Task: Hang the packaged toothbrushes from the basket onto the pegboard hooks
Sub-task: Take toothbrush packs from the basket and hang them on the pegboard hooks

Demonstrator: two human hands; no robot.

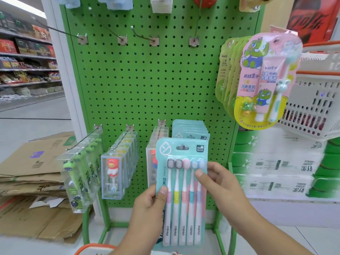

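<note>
Both grips grasping teal toothbrush pack, left hand at its edge, right hand opposite, orange-rimmed basket below

Flattened cardboard boxes stacked on the floor at lower left, brown, one bearing a purple label. Grocery shelves at far left, stocked with red and dark packaged goods, contents blurred. White floor tiles between shelves and cardboard. White plastic shopping baskets with orange rims, stacked at right, slotted walls. White-and-green cartons below the baskets, stacked in rows, printed with dark characters and barcodes. Red poster at upper right, lettering unreadable. White post upright, just left of the green board.
</note>
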